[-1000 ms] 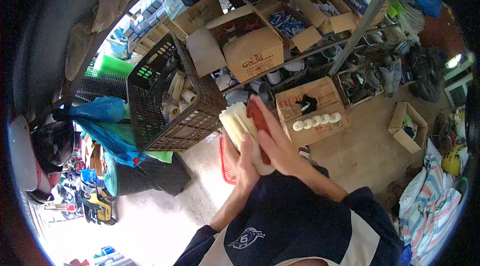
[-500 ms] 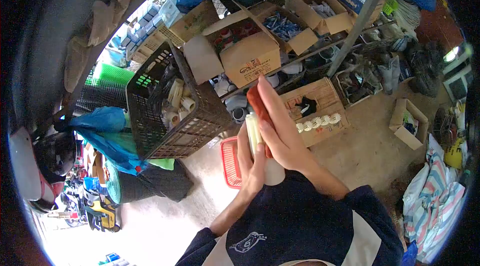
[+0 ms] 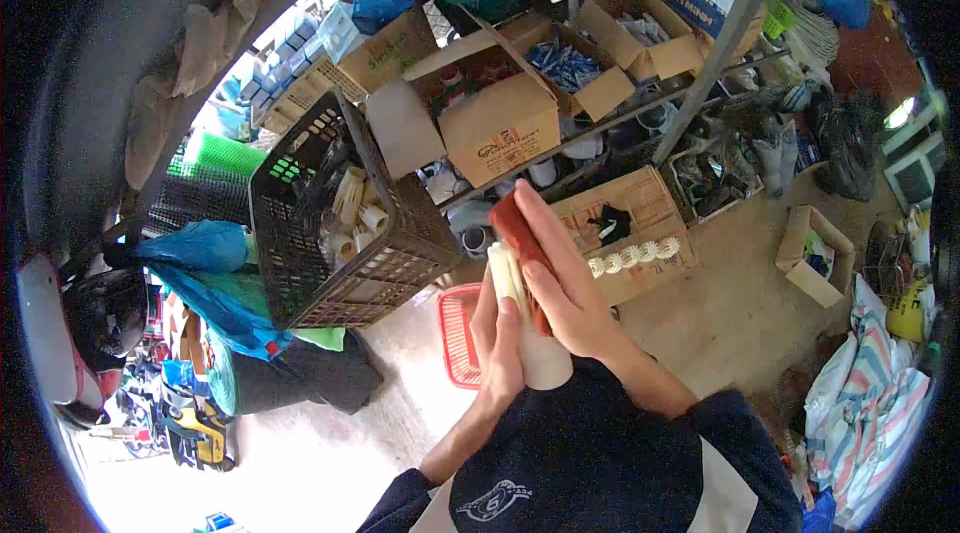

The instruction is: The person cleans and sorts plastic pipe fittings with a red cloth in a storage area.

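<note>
My left hand [image 3: 503,333] is wrapped round a whitish cylindrical object [image 3: 545,363] with a pale slotted upper part, held upright in front of my chest. Pressed against its right side is a reddish-brown cloth or pad [image 3: 520,228], which my right hand [image 3: 568,293] holds under its flat, extended fingers. Just beyond the hands, a row of several cream gear-like pieces [image 3: 635,257] and a small black item [image 3: 611,223] lie on a flat cardboard box [image 3: 640,203].
A red basket [image 3: 458,338] stands on the floor behind my left hand. Left of it is a black crate [image 3: 400,253] with pale fittings inside. Open cardboard boxes [image 3: 500,138] line the shelf ahead; a small open box [image 3: 838,268] and striped sacks [image 3: 865,403] are at the right.
Both hands and the held objects have come slightly lower in view. The grip on the cylinder and the reddish-brown piece looks the same.
</note>
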Demonstrator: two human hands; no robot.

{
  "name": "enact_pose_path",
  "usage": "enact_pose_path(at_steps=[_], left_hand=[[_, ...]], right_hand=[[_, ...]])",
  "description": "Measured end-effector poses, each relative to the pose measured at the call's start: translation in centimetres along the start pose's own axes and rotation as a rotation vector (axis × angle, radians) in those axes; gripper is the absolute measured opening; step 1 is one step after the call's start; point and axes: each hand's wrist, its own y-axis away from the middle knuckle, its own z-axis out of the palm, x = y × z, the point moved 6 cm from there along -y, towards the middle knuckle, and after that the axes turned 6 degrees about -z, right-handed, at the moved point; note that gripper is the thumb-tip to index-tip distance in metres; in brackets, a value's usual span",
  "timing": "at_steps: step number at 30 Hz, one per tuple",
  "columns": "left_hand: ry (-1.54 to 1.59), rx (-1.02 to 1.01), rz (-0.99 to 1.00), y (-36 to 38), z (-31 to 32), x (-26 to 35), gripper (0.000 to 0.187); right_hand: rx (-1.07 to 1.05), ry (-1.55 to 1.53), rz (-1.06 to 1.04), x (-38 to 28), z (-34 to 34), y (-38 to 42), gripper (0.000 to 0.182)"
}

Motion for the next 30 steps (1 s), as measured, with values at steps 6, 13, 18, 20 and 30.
enact_pose_path(at_steps=[6,13,18,20,30], left_hand=[[0.006,0.314,0.13,-2.2,-2.8,0.8,0.048],[0.212,0.186,-0.08,-1.2,-2.0,0.3,0.03],[0.234,0.063,-0.185,0.3,-1.3,-0.8,0.028],[0.084,0.143,-0.075,0.0,-1.6,0.6,0.027],[-0.012,0.311,0.056,-2.7,-3.5,0.9,0.04]], right_hand=[[-0.123,0.138,0.064,0.0,2.4,5.7,0.076],[-0.164,0.464,-0.109,-2.3,1.9,4.5,0.062],[0.0,0.25,-0.048,-2.2,0.6,0.8,0.064],[0.025,0.204,-0.033,-2.1,1.1,1.0,0.068],[-0.224,0.515,-0.058,-3.1,3.7,5.7,0.064]])
